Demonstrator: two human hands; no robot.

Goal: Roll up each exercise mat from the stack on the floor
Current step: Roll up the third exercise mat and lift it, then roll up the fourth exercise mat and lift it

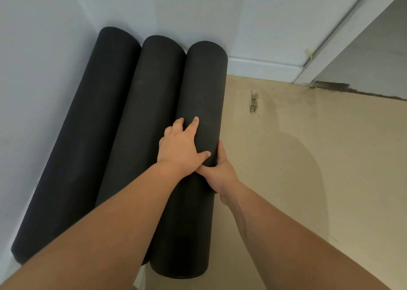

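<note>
Three black rolled exercise mats lie side by side on the floor in the room's corner. The left mat (74, 140) rests against the wall, the middle mat (141, 122) touches it, and the right mat (203, 87) lies beside that. My left hand (179, 148) lies over the top of the right mat, its fingers curving down the left side into the gap and its thumb across the top. My right hand (218, 175) grips the same mat from its right side, thumb on top, fingers hidden underneath.
A pale wall (33, 69) runs along the left, and a white baseboard (262, 68) closes the far side. Beige floor (308, 157) with dark scuff marks spreads to the right. A white door frame (334, 41) stands at upper right.
</note>
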